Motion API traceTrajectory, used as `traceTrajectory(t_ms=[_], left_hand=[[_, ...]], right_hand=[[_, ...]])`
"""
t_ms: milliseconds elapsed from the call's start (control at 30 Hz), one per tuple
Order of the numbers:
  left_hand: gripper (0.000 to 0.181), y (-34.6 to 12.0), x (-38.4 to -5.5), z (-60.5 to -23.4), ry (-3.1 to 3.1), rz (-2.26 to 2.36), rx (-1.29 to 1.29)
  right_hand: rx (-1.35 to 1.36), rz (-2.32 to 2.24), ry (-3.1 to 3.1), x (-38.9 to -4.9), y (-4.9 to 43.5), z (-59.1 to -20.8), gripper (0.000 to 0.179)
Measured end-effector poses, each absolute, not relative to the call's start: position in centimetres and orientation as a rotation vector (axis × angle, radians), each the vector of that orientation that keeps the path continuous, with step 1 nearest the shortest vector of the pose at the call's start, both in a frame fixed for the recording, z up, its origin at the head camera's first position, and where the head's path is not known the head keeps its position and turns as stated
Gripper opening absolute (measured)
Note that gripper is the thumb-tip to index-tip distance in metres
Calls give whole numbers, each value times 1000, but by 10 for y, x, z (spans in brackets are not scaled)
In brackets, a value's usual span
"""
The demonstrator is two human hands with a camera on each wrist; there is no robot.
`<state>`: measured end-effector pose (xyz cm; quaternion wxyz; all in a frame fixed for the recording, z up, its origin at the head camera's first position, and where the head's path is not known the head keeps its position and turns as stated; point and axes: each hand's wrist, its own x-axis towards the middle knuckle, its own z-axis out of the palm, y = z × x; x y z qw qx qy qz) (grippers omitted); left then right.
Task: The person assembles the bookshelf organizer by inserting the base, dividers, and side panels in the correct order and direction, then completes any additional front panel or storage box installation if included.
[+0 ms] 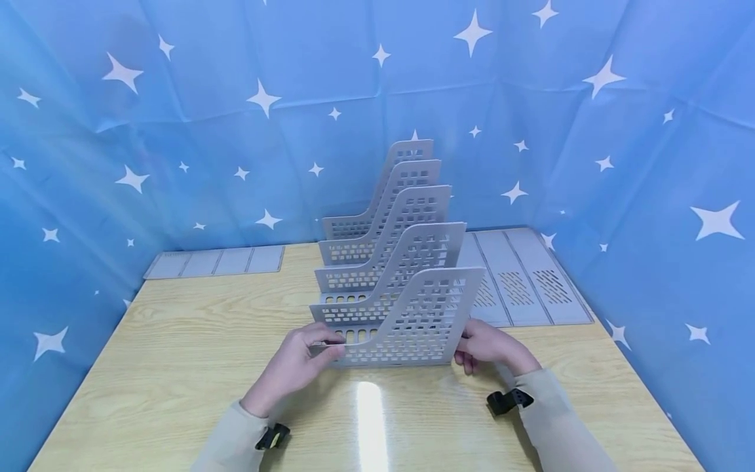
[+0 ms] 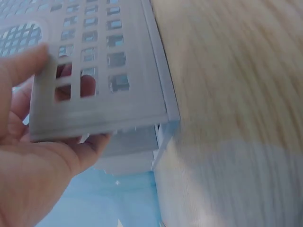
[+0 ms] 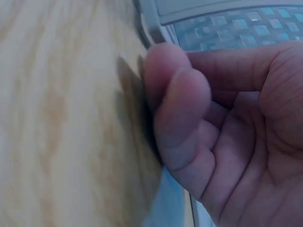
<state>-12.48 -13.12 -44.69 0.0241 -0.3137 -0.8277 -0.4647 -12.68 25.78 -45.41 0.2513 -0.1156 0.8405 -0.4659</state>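
Note:
A grey file rack (image 1: 407, 331) with several perforated upright dividers stands on the wooden table, its dividers one behind another. Each divider is low on the left and rises in a curve to the right. My left hand (image 1: 297, 360) pinches the low left end of the nearest divider, thumb on the near face and fingers behind it, as the left wrist view also shows through the holes. At the rack's lower right corner, my right hand (image 1: 486, 344) holds the edge near the base with curled fingers (image 3: 182, 118). The rack partly hides those fingertips in the head view.
Flat grey panels (image 1: 519, 282) with slots lie behind the rack at right. Another strip of grey panels (image 1: 218, 262) lies at the table's back left. A blue curtain (image 1: 236, 131) with white stars hangs around the table (image 1: 194, 354) at the back and sides.

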Motion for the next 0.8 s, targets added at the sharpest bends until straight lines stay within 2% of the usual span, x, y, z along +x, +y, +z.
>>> traceTrajectory(t_ms=[200, 500, 800], left_hand=[[16, -149, -132, -439, -2543, -1443, -820], [24, -169, -160, -424, -2531, -1404, -579], [41, -166, -189, -429, -2646, -1472, -528]], right_hand=[[-396, -1258, 2380, -130, 274, -438, 21], [-530, -1367, 2647, -132, 296, -375, 11], [-710, -1431, 2910, -141, 284, -322, 21]])
